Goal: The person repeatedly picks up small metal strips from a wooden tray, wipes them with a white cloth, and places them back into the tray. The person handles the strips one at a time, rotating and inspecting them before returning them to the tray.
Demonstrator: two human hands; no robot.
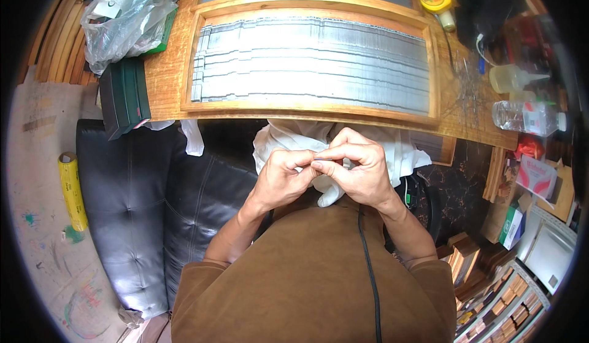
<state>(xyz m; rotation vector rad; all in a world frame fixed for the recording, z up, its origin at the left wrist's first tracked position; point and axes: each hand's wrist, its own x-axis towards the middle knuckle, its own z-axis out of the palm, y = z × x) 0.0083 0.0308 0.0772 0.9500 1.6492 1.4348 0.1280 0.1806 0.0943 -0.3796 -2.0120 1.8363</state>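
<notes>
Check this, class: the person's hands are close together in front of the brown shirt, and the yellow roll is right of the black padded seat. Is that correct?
No: the yellow roll is left of the black padded seat, as the head view shows. The left hand and right hand are indeed close together in front of the brown shirt.

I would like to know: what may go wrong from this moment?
The thin item, barely visible where the left hand and right hand meet, might slip and get lost in the folds of the white cloth below. The wooden frame lies close to the table's front edge, so a bump could perhaps shift it and disturb its silvery contents.
</notes>
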